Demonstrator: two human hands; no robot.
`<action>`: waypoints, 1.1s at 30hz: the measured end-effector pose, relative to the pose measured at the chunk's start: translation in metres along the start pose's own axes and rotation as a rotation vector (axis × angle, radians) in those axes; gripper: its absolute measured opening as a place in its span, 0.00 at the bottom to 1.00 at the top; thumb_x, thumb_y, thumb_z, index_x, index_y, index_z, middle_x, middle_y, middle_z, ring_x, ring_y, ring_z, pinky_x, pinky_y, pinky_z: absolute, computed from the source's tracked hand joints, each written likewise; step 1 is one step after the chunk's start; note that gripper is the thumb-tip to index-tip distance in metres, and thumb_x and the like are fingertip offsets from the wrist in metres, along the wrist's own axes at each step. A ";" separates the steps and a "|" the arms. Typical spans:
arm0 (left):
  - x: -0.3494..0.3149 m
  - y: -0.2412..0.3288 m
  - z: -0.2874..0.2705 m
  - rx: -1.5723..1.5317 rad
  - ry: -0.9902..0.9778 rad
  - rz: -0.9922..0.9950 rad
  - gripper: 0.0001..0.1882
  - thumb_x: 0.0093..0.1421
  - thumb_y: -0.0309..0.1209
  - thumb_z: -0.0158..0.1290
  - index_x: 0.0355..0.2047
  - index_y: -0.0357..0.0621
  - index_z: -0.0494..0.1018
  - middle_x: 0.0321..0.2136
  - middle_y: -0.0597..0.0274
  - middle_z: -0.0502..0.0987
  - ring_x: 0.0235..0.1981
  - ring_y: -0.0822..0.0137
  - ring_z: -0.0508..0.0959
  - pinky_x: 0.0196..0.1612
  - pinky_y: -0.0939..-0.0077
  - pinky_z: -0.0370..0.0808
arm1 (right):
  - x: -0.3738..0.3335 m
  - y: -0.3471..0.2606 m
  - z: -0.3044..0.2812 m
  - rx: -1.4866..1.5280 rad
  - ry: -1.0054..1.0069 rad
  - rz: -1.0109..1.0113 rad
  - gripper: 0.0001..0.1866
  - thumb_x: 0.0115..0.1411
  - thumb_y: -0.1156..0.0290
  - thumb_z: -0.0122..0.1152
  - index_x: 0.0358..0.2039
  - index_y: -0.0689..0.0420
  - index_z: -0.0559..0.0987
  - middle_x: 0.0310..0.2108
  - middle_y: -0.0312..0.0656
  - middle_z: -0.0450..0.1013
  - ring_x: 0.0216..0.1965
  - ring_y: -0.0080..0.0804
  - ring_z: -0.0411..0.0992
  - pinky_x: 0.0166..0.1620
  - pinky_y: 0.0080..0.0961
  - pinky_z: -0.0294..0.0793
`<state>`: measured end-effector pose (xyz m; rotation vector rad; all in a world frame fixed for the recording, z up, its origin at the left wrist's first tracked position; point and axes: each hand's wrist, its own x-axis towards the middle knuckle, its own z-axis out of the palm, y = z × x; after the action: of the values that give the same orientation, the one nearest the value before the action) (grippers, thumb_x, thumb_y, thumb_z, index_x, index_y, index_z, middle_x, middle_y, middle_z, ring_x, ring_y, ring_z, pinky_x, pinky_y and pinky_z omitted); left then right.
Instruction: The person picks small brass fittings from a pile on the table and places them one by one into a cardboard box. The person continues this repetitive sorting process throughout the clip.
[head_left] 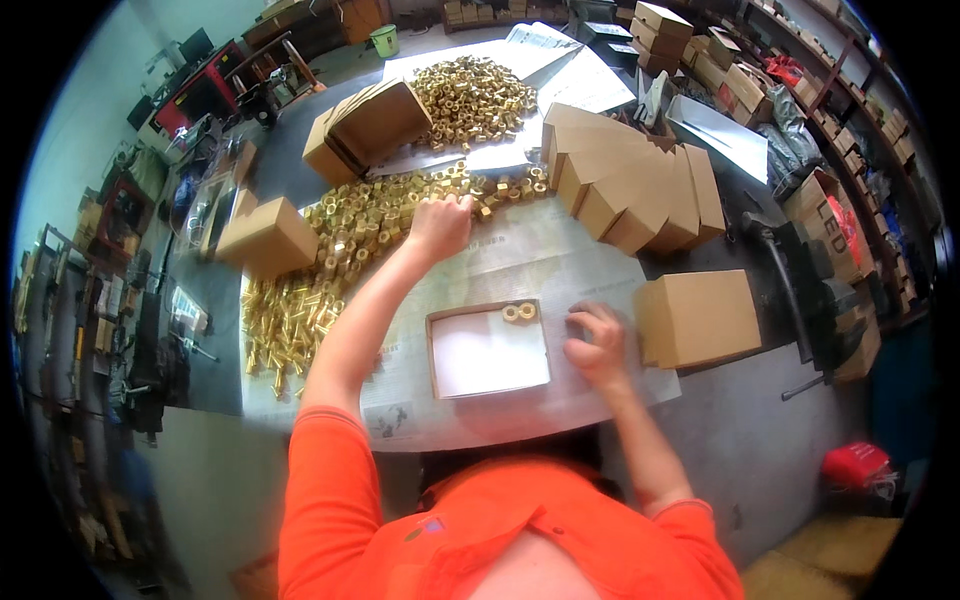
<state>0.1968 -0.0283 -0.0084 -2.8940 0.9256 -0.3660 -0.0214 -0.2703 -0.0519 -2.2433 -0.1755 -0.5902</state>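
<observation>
My left hand point(440, 226) reaches to the near edge of a spread of brass nuts point(365, 215). Its fingers are closed among them, and what they hold is hidden. A shallow open cardboard box point(488, 350) with a white inside lies in front of me. Two brass hex nuts point(518, 312) sit side by side in its far right corner. Just right of this box hovers my right hand point(598, 345), its fingers loosely bent and apart from the thumb, with nothing seen between them. Long brass fittings point(285, 325) are heaped at the left.
A larger heap of brass nuts point(475, 100) lies farther back. Cardboard boxes stand around: a tipped open stack point(375, 130), a fanned row point(630, 185), one at the right point(700, 318) and one at the left point(268, 238). Shelves point(850, 110) line the right side.
</observation>
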 end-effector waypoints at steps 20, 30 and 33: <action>-0.130 0.069 -0.054 -0.581 0.099 0.074 0.15 0.48 0.40 0.65 0.23 0.45 0.74 0.19 0.60 0.76 0.19 0.62 0.77 0.24 0.70 0.73 | 0.001 -0.001 0.002 0.031 0.014 0.025 0.13 0.36 0.72 0.55 0.26 0.61 0.80 0.34 0.45 0.76 0.39 0.46 0.72 0.43 0.34 0.71; -0.132 0.088 -0.050 -0.502 0.009 0.055 0.04 0.42 0.28 0.54 0.21 0.43 0.72 0.24 0.52 0.77 0.28 0.51 0.80 0.29 0.58 0.76 | 0.001 0.006 -0.010 0.008 -0.132 0.020 0.16 0.38 0.77 0.50 0.30 0.64 0.79 0.34 0.47 0.75 0.36 0.42 0.74 0.43 0.28 0.73; -0.133 0.091 -0.040 -0.498 0.054 0.060 0.05 0.41 0.27 0.54 0.21 0.42 0.73 0.24 0.51 0.77 0.28 0.51 0.80 0.30 0.58 0.76 | 0.001 0.007 -0.006 0.044 -0.161 0.018 0.17 0.38 0.79 0.48 0.31 0.67 0.78 0.35 0.48 0.74 0.37 0.42 0.74 0.45 0.27 0.73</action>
<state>0.0308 -0.0257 -0.0098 -3.2969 1.2678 -0.2353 -0.0208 -0.2801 -0.0529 -2.2471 -0.2468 -0.3918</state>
